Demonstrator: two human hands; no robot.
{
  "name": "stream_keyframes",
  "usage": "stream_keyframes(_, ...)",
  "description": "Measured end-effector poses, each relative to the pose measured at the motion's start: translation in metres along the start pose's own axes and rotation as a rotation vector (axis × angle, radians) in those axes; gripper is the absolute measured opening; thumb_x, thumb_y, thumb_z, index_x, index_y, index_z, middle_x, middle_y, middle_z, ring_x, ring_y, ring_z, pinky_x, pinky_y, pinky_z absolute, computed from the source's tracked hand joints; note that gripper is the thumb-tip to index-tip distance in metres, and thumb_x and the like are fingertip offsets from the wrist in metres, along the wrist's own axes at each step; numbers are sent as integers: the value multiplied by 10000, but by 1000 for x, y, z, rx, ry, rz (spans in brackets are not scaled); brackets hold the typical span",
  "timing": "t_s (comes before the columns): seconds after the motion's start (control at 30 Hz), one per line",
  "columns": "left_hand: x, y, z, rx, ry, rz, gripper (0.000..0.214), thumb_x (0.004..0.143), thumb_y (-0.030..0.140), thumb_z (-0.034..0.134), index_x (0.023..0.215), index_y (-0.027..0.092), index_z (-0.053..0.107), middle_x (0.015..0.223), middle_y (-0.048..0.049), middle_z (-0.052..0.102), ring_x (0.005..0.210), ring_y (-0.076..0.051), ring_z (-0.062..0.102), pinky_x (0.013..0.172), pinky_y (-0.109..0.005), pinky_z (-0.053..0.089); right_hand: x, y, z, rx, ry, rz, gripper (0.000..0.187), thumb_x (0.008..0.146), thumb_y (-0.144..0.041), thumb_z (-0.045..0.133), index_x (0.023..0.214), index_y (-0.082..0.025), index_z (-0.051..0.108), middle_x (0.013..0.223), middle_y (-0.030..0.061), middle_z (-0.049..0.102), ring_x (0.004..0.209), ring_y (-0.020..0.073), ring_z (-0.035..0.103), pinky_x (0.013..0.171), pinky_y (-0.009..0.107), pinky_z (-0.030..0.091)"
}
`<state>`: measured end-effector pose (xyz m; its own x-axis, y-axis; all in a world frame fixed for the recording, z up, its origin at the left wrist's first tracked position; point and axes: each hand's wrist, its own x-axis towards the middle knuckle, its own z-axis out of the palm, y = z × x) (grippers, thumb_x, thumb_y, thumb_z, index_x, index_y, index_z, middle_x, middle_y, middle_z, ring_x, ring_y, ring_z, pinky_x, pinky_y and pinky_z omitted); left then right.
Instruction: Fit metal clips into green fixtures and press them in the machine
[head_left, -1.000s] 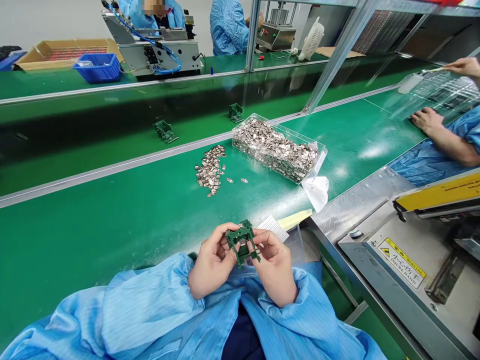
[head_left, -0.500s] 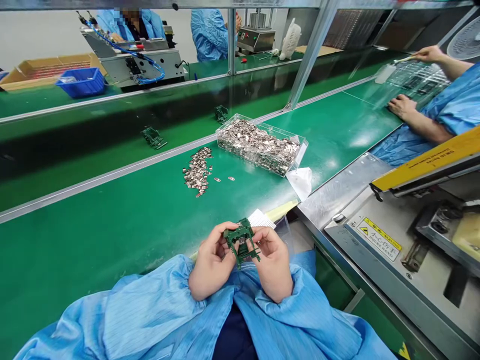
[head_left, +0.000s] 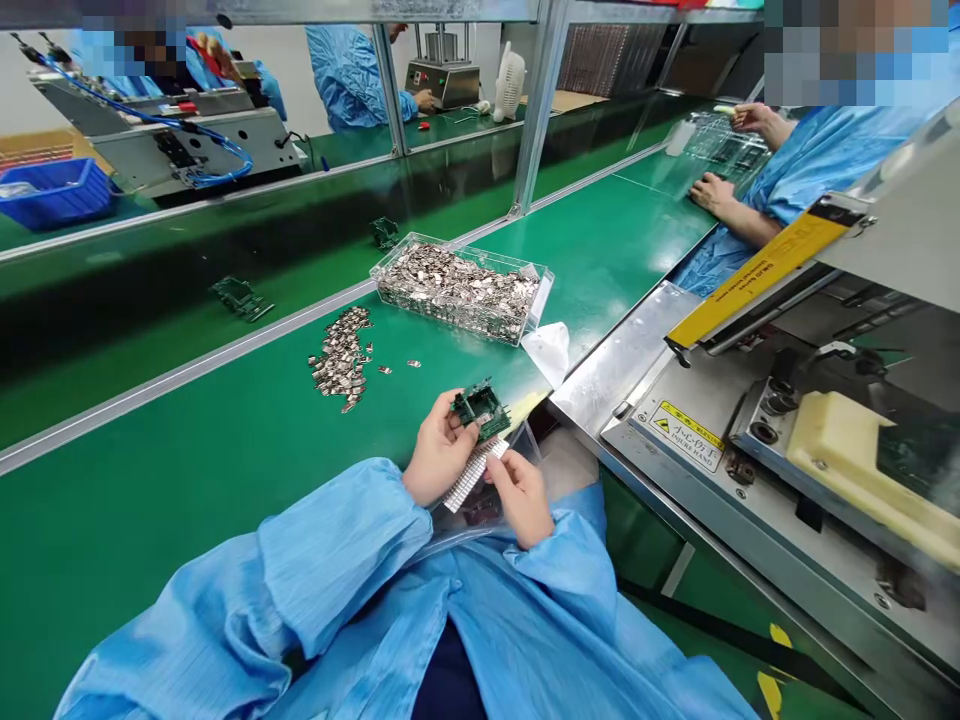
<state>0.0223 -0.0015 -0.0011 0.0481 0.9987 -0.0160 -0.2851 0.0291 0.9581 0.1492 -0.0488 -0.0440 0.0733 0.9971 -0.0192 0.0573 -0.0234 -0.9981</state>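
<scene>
My left hand (head_left: 439,452) is closed round a green circuit-board frame (head_left: 480,408) with an open middle, held tilted above the front edge of the bench. Just below it lies a white sheet of small labels (head_left: 471,480), ruled in narrow rows. My right hand (head_left: 525,497) pinches this sheet at its right side, thumb and forefinger together. Whether a single label has come loose between those fingers is too small to tell. Under the hands is a clear plastic bag or tray (head_left: 484,515), partly hidden.
A clear box (head_left: 541,310) full of small metal parts stands beyond my hands, with a loose pile of parts (head_left: 341,360) to its left. Further boards (head_left: 240,298) lie behind. At right are a machine (head_left: 686,435) and a co-worker's hands (head_left: 716,195).
Both hands were on the board; now my left hand alone holds it, raised and turned. My right hand has moved down onto the label sheet. The camera view has swung to the right.
</scene>
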Motion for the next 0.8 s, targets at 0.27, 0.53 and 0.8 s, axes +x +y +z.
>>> stream_keyframes(0.27, -7, 5, -10, 64, 22, -9, 504, 729, 343, 767, 1114, 193, 477, 905, -33, 653, 863, -174, 666, 718, -281, 583, -3, 9, 12, -59, 15, -107, 464, 939, -534, 460, 631, -201, 558, 594, 13, 563, 578, 162, 528, 567, 282, 432)
stream_keyframes(0.53, -6, 5, -9, 59, 44, -6, 485, 728, 350, 772, 1103, 197, 505, 907, -23, 636, 851, -158, 644, 726, -268, 565, 1, 20, 5, -219, -89, -198, 491, 937, -560, 392, 589, -233, 508, 631, 19, 518, 643, 184, 503, 631, 314, 415)
stream_keyframes(0.8, -8, 2, -11, 64, 29, 11, 464, 781, 360, 728, 1154, 195, 505, 878, -20, 627, 792, -146, 632, 694, -255, 555, -2, 3, -32, -398, -298, -94, 239, 827, -345, 648, 611, -251, 690, 544, -11, 656, 478, 180, 579, 483, 279, 386)
